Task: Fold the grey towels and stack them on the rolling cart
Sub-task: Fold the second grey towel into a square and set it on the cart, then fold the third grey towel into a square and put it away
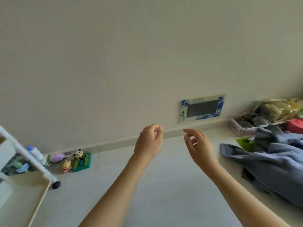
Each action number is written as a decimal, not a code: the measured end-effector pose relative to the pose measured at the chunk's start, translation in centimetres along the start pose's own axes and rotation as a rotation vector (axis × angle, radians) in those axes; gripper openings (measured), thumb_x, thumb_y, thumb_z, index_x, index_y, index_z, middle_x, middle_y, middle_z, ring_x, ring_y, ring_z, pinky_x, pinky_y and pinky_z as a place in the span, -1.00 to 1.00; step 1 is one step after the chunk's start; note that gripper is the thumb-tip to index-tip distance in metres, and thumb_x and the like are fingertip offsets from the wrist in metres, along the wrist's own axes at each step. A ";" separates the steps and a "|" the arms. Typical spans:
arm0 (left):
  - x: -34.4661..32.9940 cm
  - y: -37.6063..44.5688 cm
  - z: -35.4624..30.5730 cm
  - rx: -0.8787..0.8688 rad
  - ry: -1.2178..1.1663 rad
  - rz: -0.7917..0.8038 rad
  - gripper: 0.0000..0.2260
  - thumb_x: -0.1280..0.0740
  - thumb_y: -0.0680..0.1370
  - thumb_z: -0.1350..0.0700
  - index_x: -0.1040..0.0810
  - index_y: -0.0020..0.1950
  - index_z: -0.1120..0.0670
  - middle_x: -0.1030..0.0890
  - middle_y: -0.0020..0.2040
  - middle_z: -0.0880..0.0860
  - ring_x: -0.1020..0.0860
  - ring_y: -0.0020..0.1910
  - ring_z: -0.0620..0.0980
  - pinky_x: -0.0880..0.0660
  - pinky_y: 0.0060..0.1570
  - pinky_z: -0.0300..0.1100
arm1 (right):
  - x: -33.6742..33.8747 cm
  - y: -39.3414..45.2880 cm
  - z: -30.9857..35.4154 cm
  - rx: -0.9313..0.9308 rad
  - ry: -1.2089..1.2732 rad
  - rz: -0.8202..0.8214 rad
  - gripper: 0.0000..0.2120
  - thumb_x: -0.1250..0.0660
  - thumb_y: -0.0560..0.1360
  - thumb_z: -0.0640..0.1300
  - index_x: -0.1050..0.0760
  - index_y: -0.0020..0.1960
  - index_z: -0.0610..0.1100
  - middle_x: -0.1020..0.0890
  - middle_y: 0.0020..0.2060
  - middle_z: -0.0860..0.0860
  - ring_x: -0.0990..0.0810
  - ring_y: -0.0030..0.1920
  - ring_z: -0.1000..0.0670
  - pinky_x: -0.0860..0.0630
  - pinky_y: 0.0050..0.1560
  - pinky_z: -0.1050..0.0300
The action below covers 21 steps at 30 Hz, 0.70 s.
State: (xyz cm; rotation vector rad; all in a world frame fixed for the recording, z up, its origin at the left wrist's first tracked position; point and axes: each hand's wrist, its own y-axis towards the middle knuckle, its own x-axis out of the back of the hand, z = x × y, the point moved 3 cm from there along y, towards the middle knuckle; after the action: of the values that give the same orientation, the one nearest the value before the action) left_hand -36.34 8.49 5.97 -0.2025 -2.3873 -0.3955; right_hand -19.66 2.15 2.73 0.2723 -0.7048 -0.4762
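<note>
Grey towels (272, 163) heaped unfolded at right, long axis running toward the wall. Cart (32, 192) at left edge. Bare floor (147, 202) between. Left hand (148, 143) and right hand (200, 148) raised apart, fingers loosely curled, holding nothing.

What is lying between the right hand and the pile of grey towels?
Nothing lies there. In the head view, only a bare strip of the pale surface separates the right hand from the grey towels, which are heaped unfolded at right.

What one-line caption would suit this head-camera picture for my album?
Both hands, left and right, hover empty between the white rolling cart and a heap of unfolded grey towels.
</note>
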 end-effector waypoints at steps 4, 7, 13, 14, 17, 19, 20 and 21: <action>-10.0 -0.2 -5.1 -0.022 -0.064 0.220 -0.71 -0.12 0.63 0.01 -0.55 0.03 0.16 -0.60 -0.05 0.11 -0.55 -0.04 0.06 -0.44 -0.08 -0.11 | 7.5 -2.4 -7.3 -0.154 -0.079 -0.107 -0.78 -0.26 0.55 -0.14 -0.52 0.18 -0.06 -0.53 -0.04 0.06 -0.50 -0.22 0.21 -0.39 -0.26 0.43; -16.6 -0.9 -8.0 0.013 -0.152 0.355 -0.67 -0.11 0.63 0.00 -0.53 0.02 0.21 -0.60 -0.07 0.15 -0.57 -0.05 0.12 -0.48 -0.06 -0.02 | 12.0 -4.3 -11.9 -0.255 -0.135 -0.184 -0.81 -0.28 0.54 -0.13 -0.54 0.13 -0.07 -0.53 -0.05 0.05 -0.50 -0.22 0.17 -0.37 -0.21 0.38; -27.4 -2.5 -13.1 0.053 -0.227 0.600 -0.69 -0.09 0.63 0.01 -0.55 0.06 0.14 -0.61 0.00 0.10 -0.59 -0.01 0.08 -0.51 0.07 -0.02 | 19.1 -7.6 -19.1 -0.406 -0.250 -0.291 -0.79 -0.28 0.54 -0.08 -0.53 0.15 -0.06 -0.51 0.07 0.01 -0.55 -0.23 0.11 -0.55 -0.08 0.07; -28.5 -2.6 -13.7 0.061 -0.236 0.625 -0.69 -0.09 0.63 0.01 -0.55 0.06 0.15 -0.61 -0.02 0.10 -0.59 -0.02 0.10 -0.51 0.09 -0.02 | 19.8 -8.0 -20.0 -0.433 -0.263 -0.299 -0.79 -0.28 0.54 -0.08 -0.53 0.16 -0.07 -0.50 0.09 0.00 -0.56 -0.24 0.08 -0.54 -0.09 0.07; -32.5 -2.8 -15.2 0.087 -0.234 0.680 -0.68 -0.11 0.61 -0.02 -0.55 0.06 0.15 -0.61 0.01 0.10 -0.59 0.01 0.12 -0.49 0.12 -0.01 | 22.2 -8.9 -22.6 -0.515 -0.315 -0.347 -0.75 -0.30 0.53 -0.09 -0.52 0.18 -0.11 -0.48 0.15 -0.06 -0.57 -0.10 -0.03 -0.51 -0.02 0.05; -34.3 -2.7 -15.5 0.077 -0.226 0.672 -0.66 -0.11 0.57 -0.08 -0.55 0.07 0.11 -0.61 0.07 0.11 -0.59 0.04 0.13 -0.47 0.14 0.02 | 23.0 -9.2 -23.9 -0.562 -0.378 -0.354 -0.69 -0.33 0.51 -0.08 -0.51 0.22 -0.14 -0.48 0.19 -0.13 -0.49 0.12 -0.16 -0.42 0.16 -0.02; -35.6 -2.7 -16.1 0.066 -0.231 0.673 -0.68 -0.13 0.57 -0.07 -0.54 0.10 0.10 -0.59 0.12 0.11 -0.57 0.08 0.13 -0.46 0.17 0.02 | 23.6 -9.6 -24.9 -0.608 -0.400 -0.342 -0.65 -0.33 0.51 -0.06 -0.49 0.25 -0.14 -0.47 0.22 -0.14 -0.44 0.20 -0.19 -0.37 0.22 -0.04; -36.3 -2.7 -16.4 0.063 -0.246 0.666 -0.71 -0.15 0.59 -0.03 -0.52 0.18 0.09 -0.55 0.21 0.12 -0.55 0.14 0.13 -0.43 0.23 0.00 | 23.8 -9.7 -25.4 -0.653 -0.392 -0.319 -0.63 -0.32 0.51 -0.03 -0.47 0.28 -0.14 -0.47 0.23 -0.15 -0.41 0.23 -0.19 -0.34 0.25 -0.04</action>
State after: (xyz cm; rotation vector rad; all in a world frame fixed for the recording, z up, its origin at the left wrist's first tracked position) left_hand 0.17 -0.87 -7.27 -1.0283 -2.3853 0.0232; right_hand 10.12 -16.19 -6.53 -0.3402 -0.8482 -1.0506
